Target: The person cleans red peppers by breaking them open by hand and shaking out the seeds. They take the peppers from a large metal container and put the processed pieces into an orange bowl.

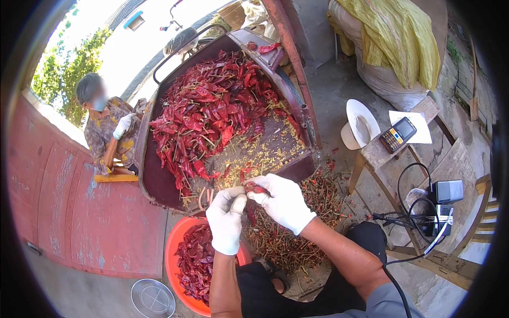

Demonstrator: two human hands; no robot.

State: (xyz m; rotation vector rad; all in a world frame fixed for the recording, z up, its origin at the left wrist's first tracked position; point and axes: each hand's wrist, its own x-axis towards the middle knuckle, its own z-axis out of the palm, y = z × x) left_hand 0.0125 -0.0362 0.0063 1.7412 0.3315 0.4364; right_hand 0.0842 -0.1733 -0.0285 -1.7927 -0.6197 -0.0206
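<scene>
Both my hands wear white gloves and meet over the near edge of a dark red metal cart bed (290, 172). A dried red chili pepper (255, 188) is pinched in my right hand (283, 201). My left hand (225, 220) is closed, thumb pressed to its fingers, right beside the pepper; what lies between those fingers is hidden. A large heap of dried red chilies (212, 100) fills much of the cart bed, with yellow seeds (265, 143) scattered toward me. Below my left hand stands an orange basin (170, 257) holding chilies (195, 265).
Cut stems (286, 238) pile on the ground by my legs. A round sieve (152, 299) lies near the basin. Across the cart's left side sits a gloved person (108, 127). At right, a wooden bench (374, 153) bears a handheld device (398, 134); a white hat (360, 125) and cables (411, 212) are nearby.
</scene>
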